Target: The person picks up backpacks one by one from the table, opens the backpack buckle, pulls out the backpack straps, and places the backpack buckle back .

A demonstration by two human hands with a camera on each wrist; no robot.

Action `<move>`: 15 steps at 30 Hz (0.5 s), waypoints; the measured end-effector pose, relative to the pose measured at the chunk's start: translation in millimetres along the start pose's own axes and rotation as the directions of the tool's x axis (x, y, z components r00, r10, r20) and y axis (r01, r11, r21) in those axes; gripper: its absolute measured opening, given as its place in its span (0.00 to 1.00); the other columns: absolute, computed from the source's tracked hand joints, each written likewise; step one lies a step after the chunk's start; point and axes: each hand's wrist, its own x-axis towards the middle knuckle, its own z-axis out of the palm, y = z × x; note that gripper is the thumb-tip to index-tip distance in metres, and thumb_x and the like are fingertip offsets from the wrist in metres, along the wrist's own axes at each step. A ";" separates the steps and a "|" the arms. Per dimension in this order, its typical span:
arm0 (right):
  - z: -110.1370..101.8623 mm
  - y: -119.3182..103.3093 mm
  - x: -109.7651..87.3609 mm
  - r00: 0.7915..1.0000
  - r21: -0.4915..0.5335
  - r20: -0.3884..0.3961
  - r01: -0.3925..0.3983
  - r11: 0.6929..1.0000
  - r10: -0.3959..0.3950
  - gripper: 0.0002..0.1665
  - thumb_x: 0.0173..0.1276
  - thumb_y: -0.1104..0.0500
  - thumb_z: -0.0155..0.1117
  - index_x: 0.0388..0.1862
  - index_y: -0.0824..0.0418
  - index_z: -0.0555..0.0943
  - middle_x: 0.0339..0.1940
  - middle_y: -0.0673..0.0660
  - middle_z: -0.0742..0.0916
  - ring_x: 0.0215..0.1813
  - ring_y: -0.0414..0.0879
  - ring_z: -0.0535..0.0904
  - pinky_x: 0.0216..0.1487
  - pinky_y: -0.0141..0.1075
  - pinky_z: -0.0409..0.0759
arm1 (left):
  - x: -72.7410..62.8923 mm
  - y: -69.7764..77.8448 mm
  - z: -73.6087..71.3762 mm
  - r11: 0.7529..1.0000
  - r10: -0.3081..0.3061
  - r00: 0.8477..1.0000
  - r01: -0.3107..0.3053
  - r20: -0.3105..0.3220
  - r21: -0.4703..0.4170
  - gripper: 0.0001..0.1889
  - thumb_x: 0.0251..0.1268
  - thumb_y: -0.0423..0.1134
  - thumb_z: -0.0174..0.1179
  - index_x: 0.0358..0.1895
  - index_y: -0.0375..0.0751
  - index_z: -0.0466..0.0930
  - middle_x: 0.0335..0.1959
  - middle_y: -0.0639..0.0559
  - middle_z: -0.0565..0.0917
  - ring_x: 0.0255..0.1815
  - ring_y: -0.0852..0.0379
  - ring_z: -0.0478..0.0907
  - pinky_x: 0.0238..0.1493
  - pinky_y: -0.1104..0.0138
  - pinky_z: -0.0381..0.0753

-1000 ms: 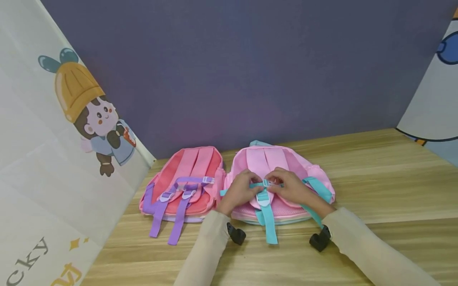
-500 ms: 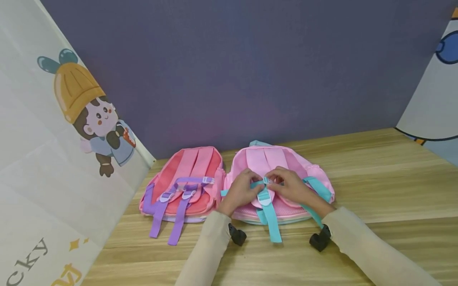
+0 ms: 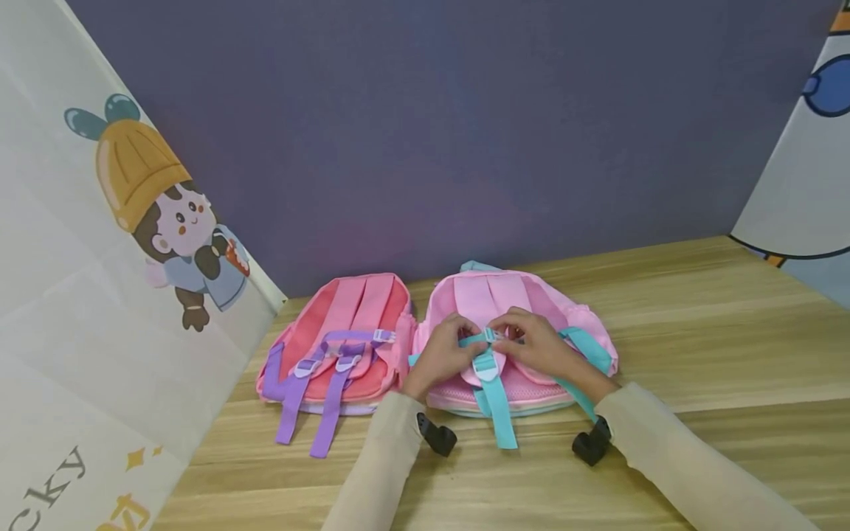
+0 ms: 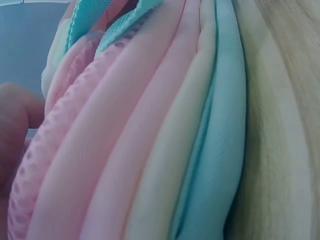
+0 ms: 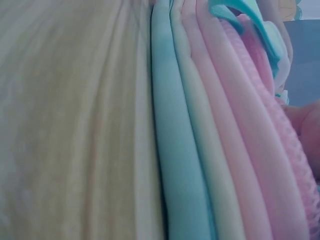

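A light pink backpack (image 3: 438, 304) lies with its strap side up in the head view. Over its middle, both hands meet at a small teal buckle (image 3: 490, 335). My left hand (image 3: 443, 358) pinches the teal strap (image 3: 473, 340) just left of that buckle. From the other side, my right hand (image 3: 539, 345) pinches the buckle's right end between thumb and fingers, which partly hide it. Below hangs a wider teal strap (image 3: 501, 413) running through a white adjuster (image 3: 485, 368). Both wrist views mostly show the backpack's side, with layered pink, cream and teal piping (image 4: 225, 125).
A coral pink backpack (image 3: 319, 310) with purple straps (image 3: 327, 417) lies touching the first one on the left; its own purple strap is fastened by a white buckle (image 3: 381, 336). Behind both stands a dark panel (image 3: 465, 133). The wooden table (image 3: 697, 346) extends right.
Both hands stay at the buckle, with only slight finger shifts. The hanging teal strap end swung a little right, then back left. The head view has shifted slightly.
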 end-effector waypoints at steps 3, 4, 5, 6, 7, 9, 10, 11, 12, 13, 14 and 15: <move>0.3 0.3 0.2 1.000 -0.001 -0.009 0.020 1.000 -0.020 0.15 0.58 0.64 0.69 0.45 0.65 0.82 0.28 0.49 0.77 0.32 0.37 0.72 0.35 0.32 0.74 | 0.4 0.0 -0.5 1.000 -0.010 1.000 0.010 0.009 -0.011 0.07 0.59 0.34 0.63 0.37 0.34 0.78 0.37 0.46 0.77 0.37 0.58 0.71 0.41 0.71 0.71; 0.4 0.5 0.3 1.000 0.001 -0.012 0.026 1.000 -0.026 0.15 0.58 0.64 0.69 0.45 0.65 0.82 0.28 0.49 0.78 0.31 0.37 0.72 0.34 0.32 0.74 | 0.5 -0.2 -0.9 1.000 -0.010 1.000 0.010 0.012 -0.015 0.06 0.59 0.34 0.62 0.36 0.34 0.78 0.37 0.46 0.77 0.37 0.58 0.70 0.41 0.71 0.71; 0.6 0.7 0.3 0.999 0.004 -0.014 0.030 1.000 -0.030 0.15 0.58 0.64 0.69 0.45 0.65 0.82 0.28 0.49 0.78 0.31 0.37 0.71 0.34 0.32 0.73 | 0.5 -0.5 -1.3 1.000 -0.008 1.000 0.008 0.015 -0.018 0.06 0.60 0.33 0.61 0.37 0.34 0.79 0.36 0.46 0.77 0.36 0.59 0.70 0.41 0.71 0.70; 0.7 1.0 0.2 0.999 0.008 -0.015 0.033 0.999 -0.033 0.15 0.58 0.64 0.69 0.45 0.65 0.82 0.28 0.49 0.78 0.31 0.37 0.71 0.34 0.32 0.73 | 0.3 -0.8 -1.7 1.000 -0.004 1.000 0.004 0.018 -0.020 0.05 0.61 0.33 0.60 0.37 0.34 0.79 0.36 0.46 0.77 0.36 0.59 0.70 0.41 0.70 0.70; 0.9 1.2 0.3 0.999 0.013 -0.016 0.035 0.999 -0.035 0.15 0.58 0.64 0.69 0.45 0.65 0.82 0.28 0.49 0.78 0.31 0.37 0.71 0.34 0.32 0.73 | 0.3 -1.5 -1.9 1.000 0.000 1.000 0.001 0.019 -0.022 0.06 0.62 0.33 0.59 0.37 0.33 0.80 0.36 0.46 0.77 0.36 0.59 0.70 0.41 0.70 0.70; 1.2 1.9 0.3 0.999 0.016 -0.017 0.038 0.999 -0.038 0.15 0.58 0.64 0.69 0.45 0.65 0.82 0.29 0.49 0.78 0.32 0.37 0.72 0.34 0.32 0.74 | 0.4 -2.3 -2.0 1.000 0.006 1.000 -0.005 0.014 -0.026 0.07 0.63 0.32 0.57 0.37 0.32 0.82 0.35 0.46 0.77 0.37 0.59 0.70 0.42 0.70 0.70; 1.2 2.2 0.3 0.999 0.016 -0.019 0.040 0.999 -0.039 0.15 0.58 0.64 0.69 0.45 0.65 0.82 0.29 0.49 0.78 0.32 0.37 0.72 0.34 0.32 0.73 | 0.4 -2.3 -2.0 1.000 0.007 1.000 -0.007 0.010 -0.029 0.07 0.63 0.32 0.56 0.37 0.32 0.82 0.35 0.45 0.77 0.37 0.59 0.70 0.42 0.70 0.71; 1.3 2.2 0.3 0.999 0.017 -0.020 0.041 0.999 -0.041 0.15 0.58 0.64 0.69 0.45 0.65 0.83 0.29 0.49 0.78 0.32 0.38 0.72 0.34 0.32 0.73 | 0.4 -2.4 -1.6 1.000 0.000 1.000 0.000 0.005 -0.031 0.07 0.63 0.32 0.56 0.37 0.32 0.83 0.35 0.46 0.77 0.37 0.59 0.70 0.42 0.70 0.71; 1.3 2.2 0.3 0.999 0.015 -0.021 0.043 0.999 -0.043 0.15 0.58 0.64 0.69 0.45 0.65 0.83 0.29 0.49 0.78 0.32 0.37 0.72 0.34 0.32 0.73 | 0.5 -2.4 -1.2 1.000 -0.008 1.000 0.008 -0.001 -0.030 0.08 0.63 0.32 0.57 0.37 0.32 0.83 0.34 0.46 0.77 0.37 0.59 0.70 0.42 0.69 0.70; 1.2 2.2 0.3 0.999 0.013 -0.022 0.047 0.999 -0.047 0.15 0.58 0.64 0.69 0.45 0.65 0.83 0.29 0.50 0.78 0.32 0.37 0.71 0.34 0.32 0.73 | 0.7 -2.2 -0.7 0.999 -0.016 1.000 0.015 -0.009 -0.029 0.08 0.63 0.33 0.57 0.37 0.33 0.84 0.34 0.46 0.77 0.37 0.59 0.70 0.43 0.69 0.69; 1.1 2.3 0.1 0.998 0.010 -0.023 0.050 0.999 -0.050 0.15 0.58 0.64 0.69 0.45 0.65 0.83 0.29 0.50 0.78 0.31 0.37 0.71 0.34 0.32 0.73 | 0.8 -2.1 -0.1 0.999 -0.026 1.000 0.026 -0.015 -0.028 0.08 0.62 0.33 0.57 0.37 0.33 0.84 0.34 0.47 0.77 0.37 0.60 0.70 0.43 0.69 0.69; 0.9 2.3 0.0 0.998 0.010 -0.023 0.052 0.999 -0.052 0.15 0.58 0.65 0.69 0.45 0.65 0.82 0.29 0.50 0.78 0.31 0.37 0.71 0.33 0.32 0.73 | 0.8 -1.7 0.5 0.999 -0.035 0.999 0.035 -0.022 -0.027 0.08 0.62 0.33 0.57 0.37 0.34 0.84 0.34 0.47 0.78 0.36 0.59 0.70 0.43 0.68 0.69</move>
